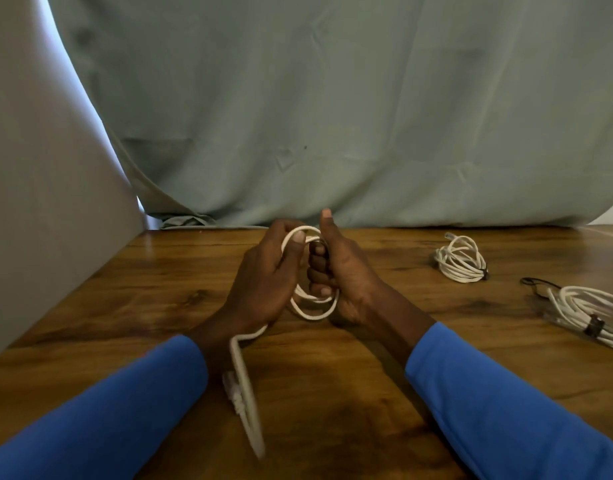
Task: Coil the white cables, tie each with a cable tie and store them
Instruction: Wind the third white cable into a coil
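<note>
A white cable [313, 308] is partly looped between my two hands above the middle of the wooden table [384, 341]. My right hand [343, 271] grips the loops, fingers curled round them and thumb pointing up. My left hand [267, 275] pinches the strand at the top of the coil with its thumb. The loose tail [246, 386] runs down from my left wrist toward the table's near edge, blurred, with its plug end beside it. Two coiled white cables lie at the right: a small one [460, 259] and a larger one [589, 315], each bound with a dark tie.
A loose black cable tie [537, 282] lies between the two finished coils. A grey-green cloth [332, 116] hangs behind the table's far edge. A pale panel [38, 202] stands along the left side.
</note>
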Demonstrator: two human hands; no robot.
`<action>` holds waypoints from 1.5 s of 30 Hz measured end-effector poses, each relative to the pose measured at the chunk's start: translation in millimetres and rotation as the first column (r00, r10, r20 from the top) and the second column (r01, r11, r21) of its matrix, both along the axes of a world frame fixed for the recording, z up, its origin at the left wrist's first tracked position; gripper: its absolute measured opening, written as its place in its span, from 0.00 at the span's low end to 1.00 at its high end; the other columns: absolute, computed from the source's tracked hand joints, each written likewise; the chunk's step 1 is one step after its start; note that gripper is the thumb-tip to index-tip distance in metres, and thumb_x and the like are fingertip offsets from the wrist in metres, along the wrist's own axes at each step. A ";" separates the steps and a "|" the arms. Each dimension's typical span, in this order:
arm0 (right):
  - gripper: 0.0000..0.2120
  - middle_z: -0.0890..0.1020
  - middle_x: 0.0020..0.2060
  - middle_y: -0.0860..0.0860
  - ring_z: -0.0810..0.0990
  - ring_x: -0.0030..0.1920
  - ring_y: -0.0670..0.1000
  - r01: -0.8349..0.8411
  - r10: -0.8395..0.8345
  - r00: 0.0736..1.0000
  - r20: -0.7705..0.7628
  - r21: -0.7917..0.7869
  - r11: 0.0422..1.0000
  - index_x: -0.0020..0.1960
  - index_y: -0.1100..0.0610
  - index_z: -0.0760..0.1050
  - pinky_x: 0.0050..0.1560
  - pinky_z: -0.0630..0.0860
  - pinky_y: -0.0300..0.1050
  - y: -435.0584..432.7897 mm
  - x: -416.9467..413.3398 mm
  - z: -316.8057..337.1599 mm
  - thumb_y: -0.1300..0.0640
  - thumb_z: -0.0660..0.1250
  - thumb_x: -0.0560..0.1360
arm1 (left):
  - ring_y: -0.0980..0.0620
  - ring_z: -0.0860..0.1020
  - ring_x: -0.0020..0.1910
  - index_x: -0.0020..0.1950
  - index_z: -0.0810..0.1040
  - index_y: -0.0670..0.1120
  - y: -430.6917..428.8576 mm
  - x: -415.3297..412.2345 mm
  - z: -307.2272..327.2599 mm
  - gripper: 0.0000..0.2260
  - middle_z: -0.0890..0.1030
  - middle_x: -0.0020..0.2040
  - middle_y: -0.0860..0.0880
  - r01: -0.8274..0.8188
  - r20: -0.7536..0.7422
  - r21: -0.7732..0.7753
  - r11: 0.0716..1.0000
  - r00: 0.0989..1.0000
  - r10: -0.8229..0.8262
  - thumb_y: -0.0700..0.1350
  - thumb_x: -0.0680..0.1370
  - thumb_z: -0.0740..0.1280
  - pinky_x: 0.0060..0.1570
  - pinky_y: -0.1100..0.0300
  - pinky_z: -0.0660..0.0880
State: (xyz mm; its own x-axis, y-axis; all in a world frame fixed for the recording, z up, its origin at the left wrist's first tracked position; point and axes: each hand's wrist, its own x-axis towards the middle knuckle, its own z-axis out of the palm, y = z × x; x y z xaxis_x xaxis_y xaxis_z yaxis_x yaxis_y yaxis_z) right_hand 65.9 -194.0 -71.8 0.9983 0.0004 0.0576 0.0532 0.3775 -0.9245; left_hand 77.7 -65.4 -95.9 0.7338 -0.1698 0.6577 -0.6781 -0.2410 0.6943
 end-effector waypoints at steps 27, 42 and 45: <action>0.21 0.61 0.27 0.49 0.57 0.22 0.44 -0.309 0.333 0.943 0.012 -0.341 0.888 0.38 0.54 0.67 0.20 0.56 0.33 10.4 -20.6 -7.8 0.45 0.60 0.86 | 0.55 0.74 0.32 0.48 0.79 0.48 60.2 47.0 36.0 0.12 0.77 0.38 0.47 -0.391 -0.188 -0.450 0.803 0.920 0.343 0.44 0.87 0.58 0.26 0.68 0.70; 0.22 0.60 0.26 0.47 0.57 0.22 0.44 -0.387 0.388 0.921 -0.048 -0.246 0.889 0.35 0.51 0.65 0.21 0.53 0.37 20.3 -20.1 -5.7 0.46 0.58 0.86 | 0.52 0.72 0.29 0.30 0.73 0.44 56.1 43.5 28.8 0.26 0.74 0.27 0.46 -0.467 0.048 -0.130 0.875 0.878 0.476 0.59 0.83 0.66 0.33 0.56 0.67; 0.21 0.61 0.27 0.49 0.57 0.23 0.45 -0.340 0.358 0.934 0.015 -0.276 0.899 0.35 0.51 0.65 0.21 0.56 0.35 27.2 -18.8 -9.6 0.47 0.58 0.87 | 0.52 0.72 0.29 0.29 0.72 0.44 53.8 46.0 26.4 0.28 0.74 0.27 0.46 -0.492 -0.032 -0.187 0.850 0.868 0.496 0.61 0.83 0.65 0.33 0.56 0.67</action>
